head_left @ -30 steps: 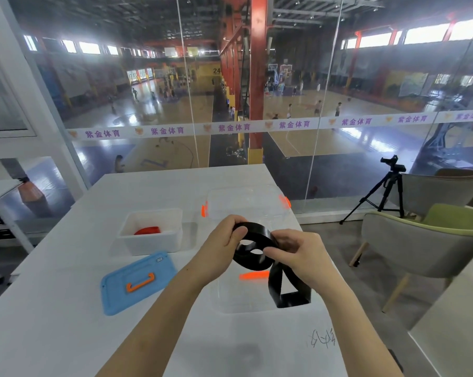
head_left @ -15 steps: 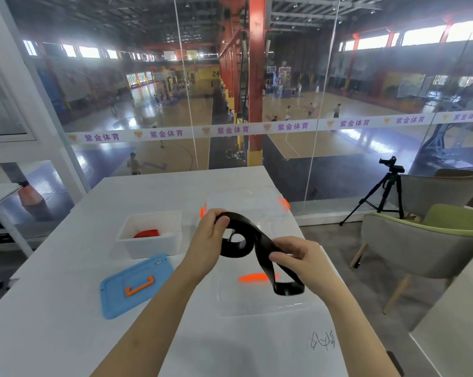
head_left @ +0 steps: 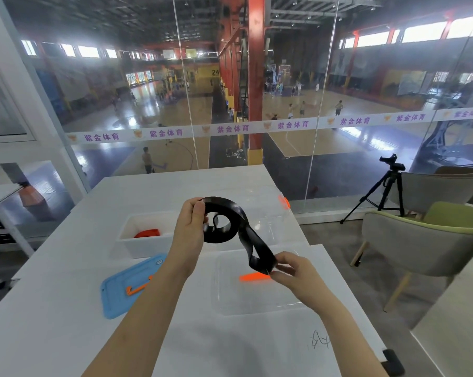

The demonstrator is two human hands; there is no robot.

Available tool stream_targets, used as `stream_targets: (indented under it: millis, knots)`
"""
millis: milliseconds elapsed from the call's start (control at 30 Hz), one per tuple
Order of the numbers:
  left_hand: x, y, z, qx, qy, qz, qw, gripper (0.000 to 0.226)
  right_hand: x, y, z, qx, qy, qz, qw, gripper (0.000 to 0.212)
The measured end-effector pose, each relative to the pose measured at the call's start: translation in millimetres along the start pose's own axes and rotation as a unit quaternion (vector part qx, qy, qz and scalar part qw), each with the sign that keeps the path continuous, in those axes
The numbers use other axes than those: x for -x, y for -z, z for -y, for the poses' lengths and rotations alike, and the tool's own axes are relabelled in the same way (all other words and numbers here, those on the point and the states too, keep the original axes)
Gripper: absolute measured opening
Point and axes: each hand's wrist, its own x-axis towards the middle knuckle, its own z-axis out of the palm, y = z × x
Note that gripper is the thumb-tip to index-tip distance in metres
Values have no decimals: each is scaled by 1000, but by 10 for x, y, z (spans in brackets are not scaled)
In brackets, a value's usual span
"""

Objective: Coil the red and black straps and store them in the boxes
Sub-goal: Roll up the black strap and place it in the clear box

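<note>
**Coiling the black strap: roll half made, tail yet to take in**

Watching from my remote seat, I read this as the coiling step on the second strap. The red strap [head_left: 147, 233] already lies in the white box [head_left: 137, 247] at the left of the surface [head_left: 67, 308]. Its blue lid [head_left: 115, 297] is off and lies flat in front of it. The black strap [head_left: 254, 243] is in the air between both hands, in front of the clear box [head_left: 268, 213].

My left hand [head_left: 190, 227] has its grip closed on the roll, thumb and fingers pinching the outer turn at its left side. The loop is loose enough that I can see through its middle. My right hand [head_left: 292, 270] pinches the free end low and to the right, its grip narrow on the folded tail. It sits just above what looks like a clear lid [head_left: 257, 300] with an orange handle. Between the two grips the strap runs down in a twisted slant.

Next, as I judge it, the tail must be fed round the roll. The right hand brings the end up and over while the left re-pinches to trap each new turn. The twist wants flattening first, or the roll will bulge. The band looks springy, so easing either pinch would likely let it unwind. Only then does it go into the clear box.
</note>
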Motion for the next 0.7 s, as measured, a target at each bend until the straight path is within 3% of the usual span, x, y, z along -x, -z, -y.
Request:
stream_targets:
  millis: [100, 233, 300, 467, 700]
  knots:
    - [-40, 63, 40, -14, 0, -13, 1000, 27, -9, 33, 12, -28, 10, -59, 998, 14]
    - [-83, 134, 75, -25, 7, -38, 999, 22, -23, 67, 17, -63, 15, -217, 974, 16]
    - [-80, 157, 77, -37, 4, -43, 998, 21, -36, 107, -8, -83, 10, -251, 964, 16]
    - [-24, 122, 60, -40, 5, -22, 999, 22, -39, 136, -26, -95, -2, -210, 973, 16]
    - [28, 61, 20, -58, -21, 22, 998, 19, 9, 118, -36, 38, 2, -147, 988, 28]
